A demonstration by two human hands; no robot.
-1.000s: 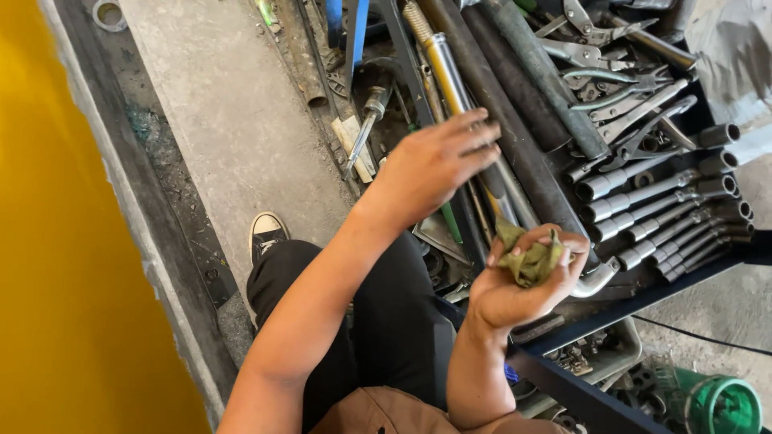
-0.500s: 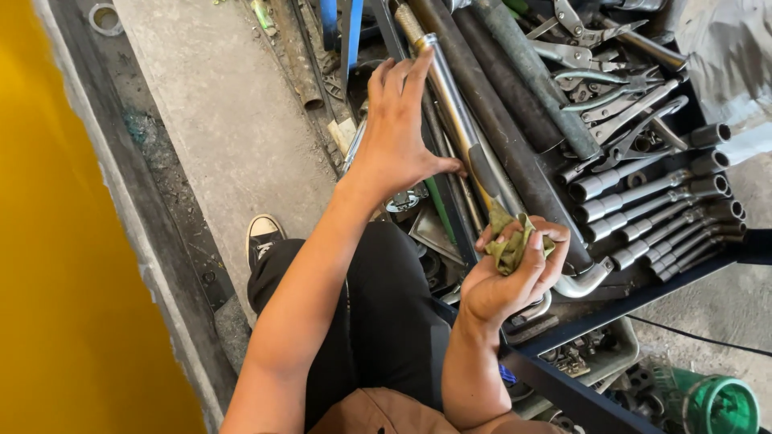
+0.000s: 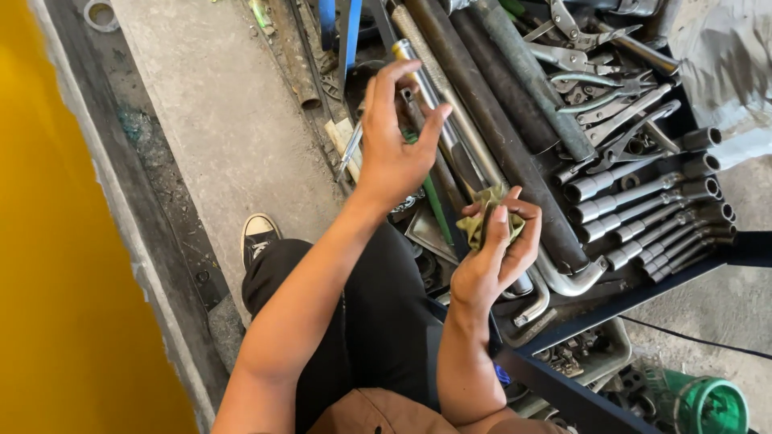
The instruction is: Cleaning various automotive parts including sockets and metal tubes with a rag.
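Observation:
My left hand (image 3: 392, 149) reaches out over a dark blue tool tray (image 3: 643, 293), fingers apart and curled above a long metal rod with a brass-coloured end (image 3: 404, 51). I cannot see it gripping anything. My right hand (image 3: 489, 261) is closer to me, above the tray's near edge, and is closed around a crumpled olive-green rag (image 3: 482, 221). Thick dark steel bars (image 3: 503, 153) lie lengthwise in the tray right beside both hands.
Several socket wrenches (image 3: 643, 209) and pliers (image 3: 599, 56) fill the tray's right side. A concrete floor (image 3: 217, 120) lies on the left, with my black shoe (image 3: 259, 235) on it. A yellow surface (image 3: 56, 305) runs along the far left. A green container (image 3: 712, 406) stands at bottom right.
My left hand has moved further out over the tools and its fingers have curled over the brass-ended rod. My right hand has kept the rag and shifted slightly.

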